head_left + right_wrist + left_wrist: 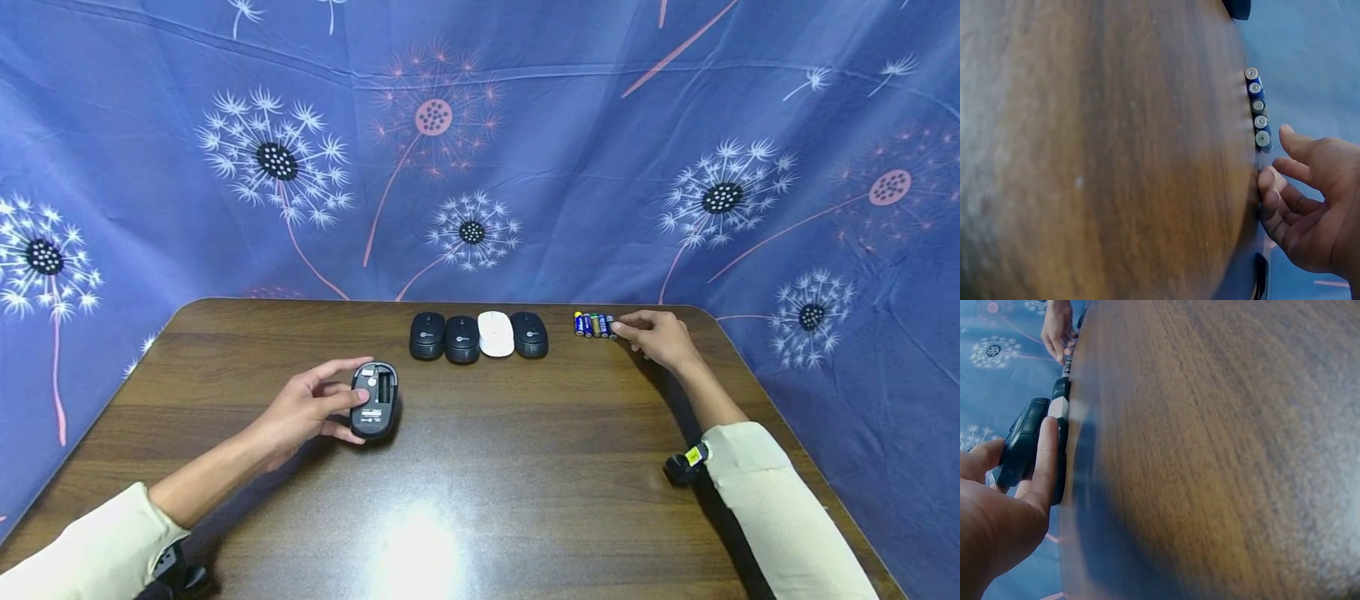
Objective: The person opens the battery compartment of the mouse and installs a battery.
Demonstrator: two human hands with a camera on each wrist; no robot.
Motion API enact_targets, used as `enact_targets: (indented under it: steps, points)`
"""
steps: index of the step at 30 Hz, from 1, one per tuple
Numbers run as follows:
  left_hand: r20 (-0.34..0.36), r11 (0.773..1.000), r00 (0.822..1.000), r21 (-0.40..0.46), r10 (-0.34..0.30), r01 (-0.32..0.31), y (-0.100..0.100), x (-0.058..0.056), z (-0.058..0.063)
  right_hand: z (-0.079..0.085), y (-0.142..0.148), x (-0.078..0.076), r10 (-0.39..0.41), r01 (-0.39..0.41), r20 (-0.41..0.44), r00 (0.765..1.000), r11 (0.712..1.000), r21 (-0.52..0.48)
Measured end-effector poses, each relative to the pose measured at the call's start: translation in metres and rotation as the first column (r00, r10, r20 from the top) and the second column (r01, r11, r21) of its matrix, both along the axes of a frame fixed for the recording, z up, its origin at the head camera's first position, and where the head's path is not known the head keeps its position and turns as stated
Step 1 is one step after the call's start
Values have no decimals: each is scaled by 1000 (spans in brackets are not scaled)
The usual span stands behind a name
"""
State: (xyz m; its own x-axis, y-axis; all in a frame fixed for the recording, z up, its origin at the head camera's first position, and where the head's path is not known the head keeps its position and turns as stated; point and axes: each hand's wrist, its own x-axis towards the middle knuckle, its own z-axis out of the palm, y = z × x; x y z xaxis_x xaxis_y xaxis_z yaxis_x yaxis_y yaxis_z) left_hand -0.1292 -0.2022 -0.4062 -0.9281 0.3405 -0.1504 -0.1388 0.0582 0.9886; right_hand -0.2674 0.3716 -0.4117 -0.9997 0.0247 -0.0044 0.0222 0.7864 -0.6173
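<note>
My left hand grips a black computer mouse turned underside up, its long battery slot uncovered and vacant. The thumb lies across the underside while the fingers hold the edges; in the left wrist view the mouse is seen edge-on, raised off the table. At the back right, my right hand is at the right end of a row of small batteries. In the right wrist view the thumb and bent fingers stand beside the end battery, with a small gap between.
Along the back of the brown wooden table stand three black mice, one of them the leftmost mouse, and a white mouse. A blue dandelion-patterned cloth hangs behind the table edge.
</note>
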Motion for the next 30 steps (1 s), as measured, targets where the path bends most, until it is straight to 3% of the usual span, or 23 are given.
enact_targets:
  steps: [30]
  points:
    - [10, 1000, 1000, -5, 7, -7, 0, -1, -1, 3, -6, -5, 5, -5, 33, 999, 1000, -14]
